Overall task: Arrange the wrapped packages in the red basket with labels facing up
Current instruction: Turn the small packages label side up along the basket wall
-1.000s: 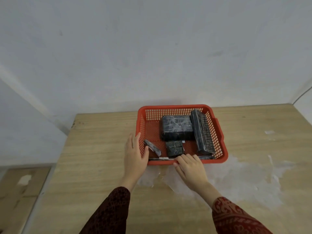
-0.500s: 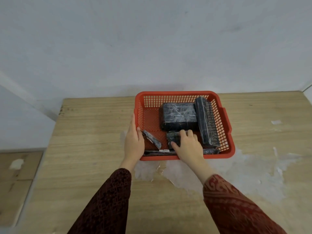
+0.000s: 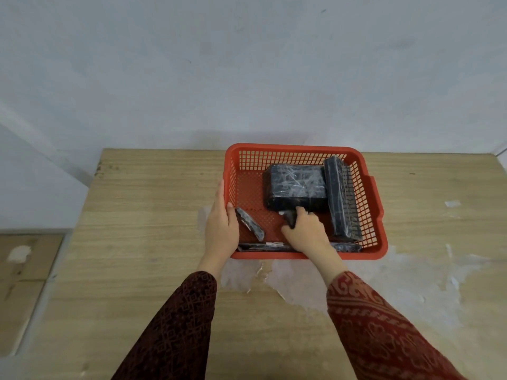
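A pale wall backs a wooden surface [image 3: 137, 215] carrying one red basket [image 3: 296, 148], steadied by the left hand [image 3: 220, 223] gripping its left rim. Inside, the right hand [image 3: 307, 229] grasps a small wrapped package [image 3: 290, 216]; five black packages are visible. The slick wrap could slip, landing it label-down.

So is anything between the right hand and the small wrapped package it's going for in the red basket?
Nothing visible. The right hand is already closed around the small black plastic-wrapped package on the red plastic mesh basket floor, in front of the large wrapped block.
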Tool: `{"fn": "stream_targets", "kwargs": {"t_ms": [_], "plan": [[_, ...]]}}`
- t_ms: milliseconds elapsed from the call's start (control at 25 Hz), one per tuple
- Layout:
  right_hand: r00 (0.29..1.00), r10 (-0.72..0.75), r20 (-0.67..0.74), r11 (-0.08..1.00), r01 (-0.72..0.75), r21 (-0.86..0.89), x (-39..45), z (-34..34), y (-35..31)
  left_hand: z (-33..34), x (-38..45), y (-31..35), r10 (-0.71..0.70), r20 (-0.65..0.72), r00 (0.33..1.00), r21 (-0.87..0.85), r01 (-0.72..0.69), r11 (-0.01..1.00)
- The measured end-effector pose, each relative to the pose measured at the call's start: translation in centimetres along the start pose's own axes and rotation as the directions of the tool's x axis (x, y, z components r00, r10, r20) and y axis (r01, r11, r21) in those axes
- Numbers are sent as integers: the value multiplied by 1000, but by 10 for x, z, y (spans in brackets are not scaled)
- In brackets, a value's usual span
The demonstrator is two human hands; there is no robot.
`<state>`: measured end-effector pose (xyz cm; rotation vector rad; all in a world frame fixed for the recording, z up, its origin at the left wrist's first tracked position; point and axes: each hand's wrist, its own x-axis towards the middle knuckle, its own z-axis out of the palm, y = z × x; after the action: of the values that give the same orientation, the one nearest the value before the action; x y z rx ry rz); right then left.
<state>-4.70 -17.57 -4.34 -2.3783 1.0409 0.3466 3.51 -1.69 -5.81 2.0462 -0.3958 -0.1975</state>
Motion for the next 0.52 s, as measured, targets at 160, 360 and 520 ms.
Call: {"fn": "stream_targets", "kwargs": {"t_ms": [160,360,520], "plan": [[996,-29,80,842,-19,539,-3,-27,18,-1,0,2,-13,6,1000,-16,13,1000],[955,-222,196,580,-32,814,10,-48,10,-1,-2,3,-5,0,1000,-10,5,1000],[972,-232,18,758,170,629,34,-55,-20,-1,-1,1,-31,7,999,-35,32,999]]}}
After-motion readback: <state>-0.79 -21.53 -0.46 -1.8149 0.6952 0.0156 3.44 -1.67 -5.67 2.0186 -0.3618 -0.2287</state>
